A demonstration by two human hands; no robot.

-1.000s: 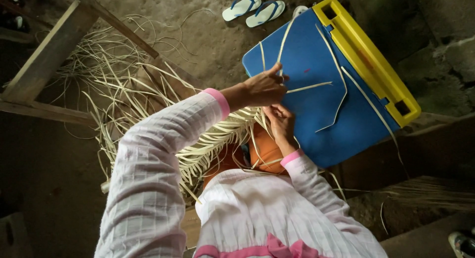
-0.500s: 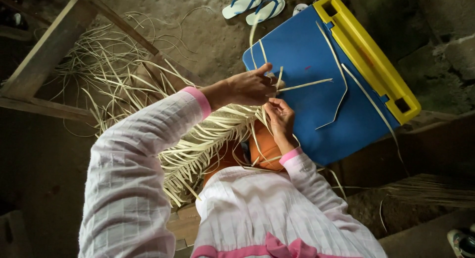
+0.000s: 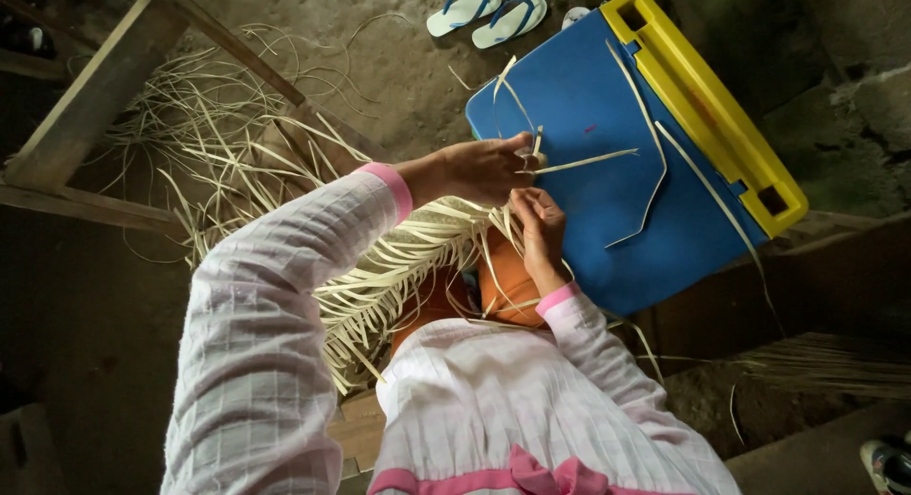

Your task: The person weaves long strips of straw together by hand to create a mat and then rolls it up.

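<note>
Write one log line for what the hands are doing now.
left hand: pinching pale flat weaving strips | right hand: grip on strips at woven mat's edge | behind: blue plastic box with yellow rim

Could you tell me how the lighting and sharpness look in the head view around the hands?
Head view: soft daylight falls on the blue lid and dirt floor, with no glare; the left edge sinks into deep shadow; the left hand, right hand and pale strips are fairly sharp; wide-angle distortion enlarges the near sleeve.

Both hands (image 3: 508,196) plait pale strips (image 3: 399,267) over blue box (image 3: 607,210).
</note>
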